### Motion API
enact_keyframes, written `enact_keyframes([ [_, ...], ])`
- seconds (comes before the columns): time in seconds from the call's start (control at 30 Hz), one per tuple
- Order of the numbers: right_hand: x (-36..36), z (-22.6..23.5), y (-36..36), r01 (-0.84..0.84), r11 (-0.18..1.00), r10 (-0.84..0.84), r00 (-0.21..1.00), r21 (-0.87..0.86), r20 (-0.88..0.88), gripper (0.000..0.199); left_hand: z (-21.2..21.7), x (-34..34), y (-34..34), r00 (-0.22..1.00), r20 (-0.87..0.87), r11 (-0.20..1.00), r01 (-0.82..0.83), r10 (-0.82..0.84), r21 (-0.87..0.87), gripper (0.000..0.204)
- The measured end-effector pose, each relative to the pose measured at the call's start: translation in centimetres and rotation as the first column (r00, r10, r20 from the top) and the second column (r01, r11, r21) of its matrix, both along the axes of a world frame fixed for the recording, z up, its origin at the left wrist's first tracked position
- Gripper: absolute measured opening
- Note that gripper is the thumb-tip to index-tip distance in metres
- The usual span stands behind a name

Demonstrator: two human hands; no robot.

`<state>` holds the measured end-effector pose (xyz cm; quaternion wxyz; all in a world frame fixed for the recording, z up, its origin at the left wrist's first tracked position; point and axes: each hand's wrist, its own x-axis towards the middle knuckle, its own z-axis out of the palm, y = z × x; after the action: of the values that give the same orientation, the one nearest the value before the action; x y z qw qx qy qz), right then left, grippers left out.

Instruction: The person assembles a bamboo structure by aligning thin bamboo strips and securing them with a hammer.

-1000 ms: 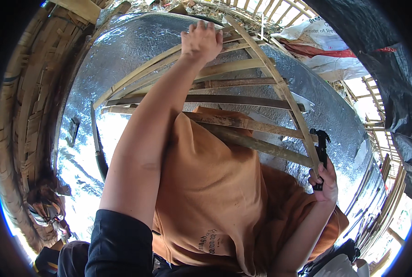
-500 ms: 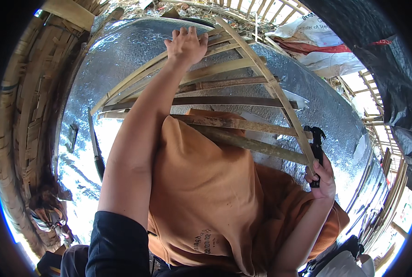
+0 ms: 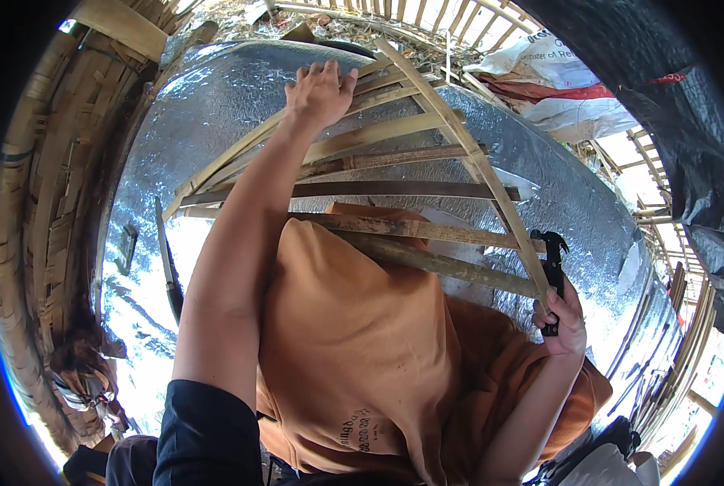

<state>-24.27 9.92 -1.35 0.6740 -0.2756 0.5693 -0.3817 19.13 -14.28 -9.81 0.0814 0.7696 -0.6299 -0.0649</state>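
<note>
A fan-shaped bamboo frame of several slats joined by a crosspiece lies over my lap, its near slats resting by an orange-brown cloth garment. At the far side, my left hand is on the outermost slat, fingers bent over it. My right hand is wrapped round the handle of a black claw hammer, head up, beside the crosspiece's near right end. Its fingers also touch the bamboo there. My left forearm hides part of the slats' left ends.
A shiny silver sheet covers the ground. A long knife with a dark handle lies at left beside my arm. A woven bamboo wall stands at left; white and red sacks and black plastic sheeting are at right.
My left hand has shifted slightly left and nearer. The bamboo frame and the hammer in my right hand have moved slightly left and nearer too. Both grips look the same.
</note>
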Motion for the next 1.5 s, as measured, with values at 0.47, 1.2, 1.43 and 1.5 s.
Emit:
enact_keyframes([
  [0.47,0.1,0.4,-0.5,0.069,0.997,-0.070,0.996,0.021,0.047,0.049,1.6,5.5,6.3,0.993,-0.029,0.992,0.118,-0.119,-0.038,0.046],
  [1.2,0.0,-0.7,-0.2,0.136,0.984,-0.130,0.990,-0.113,0.060,0.067,-1.1,4.9,7.1,0.976,0.114,0.977,0.196,-0.186,-0.087,0.045],
  [1.43,0.5,-0.7,-0.3,0.167,0.976,-0.158,0.985,-0.142,0.074,0.066,-5.8,10.1,5.6,0.789,0.458,0.872,0.486,-0.408,-0.061,0.056],
  [1.5,0.5,-0.7,-0.3,0.162,0.977,-0.155,0.986,-0.142,0.058,0.067,-5.1,9.1,5.8,0.928,0.244,0.947,0.309,-0.281,-0.086,0.054],
])
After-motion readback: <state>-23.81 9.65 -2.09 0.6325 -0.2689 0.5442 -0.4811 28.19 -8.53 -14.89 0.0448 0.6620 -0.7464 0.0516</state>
